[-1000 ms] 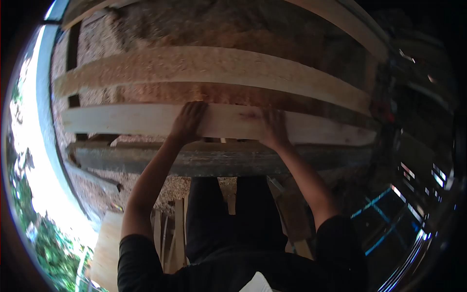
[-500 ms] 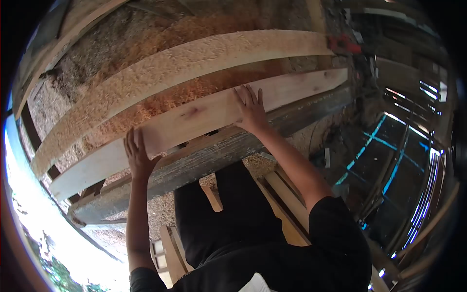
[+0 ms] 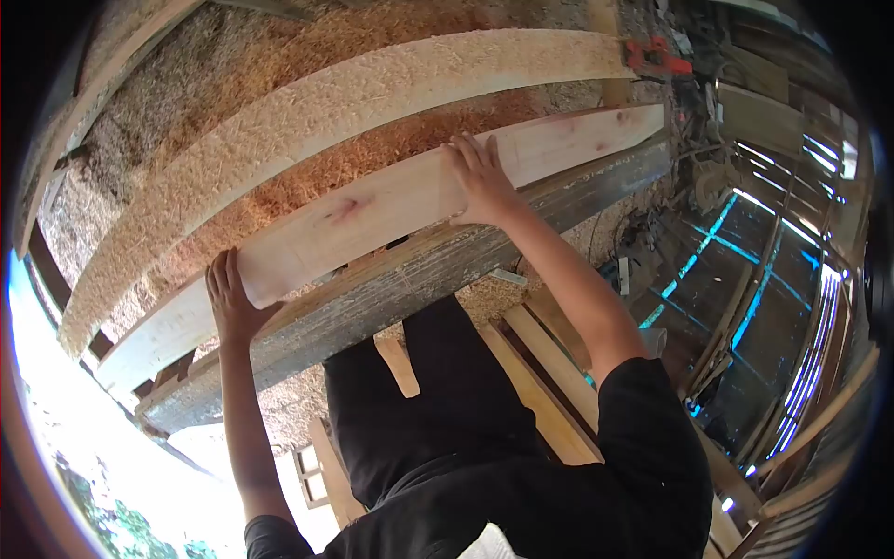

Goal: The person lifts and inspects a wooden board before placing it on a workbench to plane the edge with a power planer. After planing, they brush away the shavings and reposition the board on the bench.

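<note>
A long pale plank (image 3: 382, 212) with a reddish knot lies slantwise over a weathered beam (image 3: 391, 300). My left hand (image 3: 231, 300) is on the plank's left part, its fingers reaching the far edge and its thumb out along the near edge. Farther right, my right hand (image 3: 484, 186) spans the plank the same way, fingertips at the far edge and thumb by the near one. Both hands grip the plank across its width; the undersides of the fingers are hidden. Beyond it lies a curved board (image 3: 372, 107) strewn with shavings.
Wood shavings (image 3: 326, 172) cover the ground behind and between the boards. A red tool (image 3: 659, 56) sits at the curved board's right end. Several timber pieces (image 3: 549, 391) lean or lie beside my legs. Slatted dark walls stand at right, and bright daylight enters at lower left.
My left hand has shifted left along the plank. My right hand stays on the plank at nearly the same place. The view has tilted slightly, so the boards appear higher.
</note>
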{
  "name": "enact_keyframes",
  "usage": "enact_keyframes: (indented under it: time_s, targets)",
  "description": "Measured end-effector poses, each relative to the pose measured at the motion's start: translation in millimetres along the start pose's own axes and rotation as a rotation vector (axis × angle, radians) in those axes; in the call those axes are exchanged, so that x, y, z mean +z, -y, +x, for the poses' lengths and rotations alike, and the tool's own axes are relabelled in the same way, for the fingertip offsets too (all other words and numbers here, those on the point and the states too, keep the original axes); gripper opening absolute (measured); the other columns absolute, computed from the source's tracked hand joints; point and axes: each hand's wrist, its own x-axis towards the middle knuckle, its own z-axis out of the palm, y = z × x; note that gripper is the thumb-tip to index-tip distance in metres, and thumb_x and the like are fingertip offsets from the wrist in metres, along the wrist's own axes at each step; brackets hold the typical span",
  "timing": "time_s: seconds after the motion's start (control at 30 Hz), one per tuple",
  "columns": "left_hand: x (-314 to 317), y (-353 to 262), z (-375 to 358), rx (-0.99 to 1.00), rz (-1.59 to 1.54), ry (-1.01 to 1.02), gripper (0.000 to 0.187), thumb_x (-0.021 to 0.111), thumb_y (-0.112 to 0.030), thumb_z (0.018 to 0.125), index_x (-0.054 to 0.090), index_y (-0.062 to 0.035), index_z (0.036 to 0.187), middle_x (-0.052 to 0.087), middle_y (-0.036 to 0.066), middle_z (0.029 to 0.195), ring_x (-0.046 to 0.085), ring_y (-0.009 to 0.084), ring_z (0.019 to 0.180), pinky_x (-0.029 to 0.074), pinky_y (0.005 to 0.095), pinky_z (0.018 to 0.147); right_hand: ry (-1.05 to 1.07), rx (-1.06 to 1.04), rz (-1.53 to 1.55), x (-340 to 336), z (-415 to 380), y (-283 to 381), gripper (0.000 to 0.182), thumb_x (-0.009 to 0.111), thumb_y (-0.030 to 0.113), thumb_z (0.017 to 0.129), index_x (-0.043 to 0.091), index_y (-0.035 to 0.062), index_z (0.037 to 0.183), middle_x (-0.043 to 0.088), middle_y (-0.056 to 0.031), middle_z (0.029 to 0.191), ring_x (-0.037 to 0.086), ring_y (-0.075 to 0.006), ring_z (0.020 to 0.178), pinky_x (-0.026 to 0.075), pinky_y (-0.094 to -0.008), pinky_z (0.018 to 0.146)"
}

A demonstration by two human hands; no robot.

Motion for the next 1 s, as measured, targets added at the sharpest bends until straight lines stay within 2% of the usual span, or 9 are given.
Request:
enact_keyframes:
  time_s: [0.03, 0.07, 0.1, 0.17, 0.2, 0.33, 0.63, 0.73, 1.0]
  targets:
    - [-0.3, 2.5, -1.0, 0.03, -0.006, -0.014, 0.115, 0.099, -0.039, 0.063, 0.042, -0.0047, 0.158, 0.051, 0.02, 0.153, 0.045, 0.0431, 0.145, 0.035, 0.0573, 0.126, 0.004, -0.02, 0.007, -4.1, 0.6, -1.3, 0.122, 0.095, 0.052, 0.073, 0.028, 0.0094, 0.166, 0.034, -0.0191, 0.167, 0.027, -0.0399, 0.161, 0.019, -0.0737, 0.128]
    - [-0.1, 5.7, 0.2, 0.089, -0.02, -0.106, 0.095, 0.09, -0.046, 0.078, 0.049, -0.0036, 0.153, 0.056, 0.02, 0.146, 0.05, 0.0429, 0.139, 0.04, 0.0553, 0.119, -0.054, -0.039, 0.048, -8.7, 1.4, -2.8, 0.105, 0.086, 0.055, 0.083, 0.036, 0.0053, 0.161, 0.041, -0.0201, 0.163, 0.032, -0.0405, 0.158, 0.02, -0.0722, 0.128]
    - [2.2, 8.3, 0.4, 0.072, -0.01, -0.102, 0.095, 0.09, -0.046, 0.078, 0.049, -0.0036, 0.153, 0.056, 0.02, 0.146, 0.05, 0.0429, 0.139, 0.04, 0.0553, 0.119, -0.114, -0.057, 0.09, -9.8, 3.7, -4.1, 0.091, 0.077, 0.058, 0.093, 0.044, 0.0012, 0.156, 0.048, -0.0212, 0.158, 0.036, -0.0411, 0.156, 0.022, -0.0708, 0.128]
    - [5.3, 9.3, 2.7, 0.007, -0.1, -0.137, 0.069, 0.078, -0.043, 0.093, 0.057, -0.0024, 0.146, 0.06, 0.02, 0.14, 0.054, 0.0426, 0.131, 0.043, 0.054, 0.113, -0.174, -0.086, 0.148, 7.2, 12.4, -8.8, 0.086, 0.078, 0.059, 0.092, 0.049, 0.0036, 0.151, 0.052, -0.0203, 0.152, 0.042, -0.0405, 0.15, 0.025, -0.0675, 0.128]
    - [4.6, 3.5, 6.3, 0.01, -0.105, -0.205, 0.049, 0.072, -0.033, 0.1, 0.063, -0.0035, 0.138, 0.064, 0.018, 0.132, 0.058, 0.041, 0.123, 0.045, 0.0532, 0.107, -0.235, -0.096, 0.196, 13.6, 16.3, -8.1, 0.081, 0.08, 0.059, 0.09, 0.055, 0.006, 0.146, 0.056, -0.0194, 0.146, 0.048, -0.04, 0.145, 0.028, -0.0642, 0.127]
    - [13.9, 1.0, 8.6, -0.081, -0.059, -0.24, 0.037, 0.071, -0.028, 0.1, 0.066, -0.0067, 0.13, 0.066, 0.015, 0.125, 0.06, 0.0386, 0.12, 0.047, 0.0511, 0.105, -0.271, -0.058, 0.158, 7.5, 20.8, 7.5, 0.069, 0.079, 0.055, 0.093, 0.062, 0.006, 0.139, 0.062, -0.018, 0.136, 0.056, -0.0378, 0.133, 0.035, -0.0588, 0.123]
    - [32.9, -8.4, -27.3, -0.172, -0.025, -0.202, 0.036, 0.072, -0.028, 0.099, 0.065, -0.0082, 0.128, 0.064, 0.014, 0.123, 0.06, 0.0381, 0.119, 0.047, 0.0512, 0.104, -0.273, -0.035, 0.212, 17.4, 7.9, 12.4, 0.058, 0.08, 0.047, 0.093, 0.067, 0.0047, 0.13, 0.067, -0.0154, 0.125, 0.062, -0.0359, 0.122, 0.043, -0.0523, 0.112]
    - [37.4, -7.3, -31.4, -0.151, -0.038, -0.213, 0.038, 0.071, -0.027, 0.099, 0.063, -0.007, 0.13, 0.063, 0.015, 0.124, 0.059, 0.0398, 0.12, 0.046, 0.0525, 0.105, -0.298, -0.055, 0.216, 22.8, 0.6, 14.5, 0.053, 0.075, 0.049, 0.096, 0.066, 0.0066, 0.126, 0.067, -0.0131, 0.121, 0.061, -0.0345, 0.123, 0.04, -0.0548, 0.113]
    - [38.9, -9.1, -42.3, -0.122, -0.115, -0.214, 0.047, 0.07, -0.024, 0.1, 0.057, -0.0052, 0.142, 0.06, 0.019, 0.137, 0.055, 0.0434, 0.13, 0.041, 0.0548, 0.117, -0.234, -0.03, 0.166, 25.2, -1.8, 17.3, 0.063, 0.079, 0.046, 0.093, 0.06, 0.0062, 0.138, 0.061, -0.0157, 0.133, 0.053, -0.0374, 0.134, 0.032, -0.0632, 0.123]
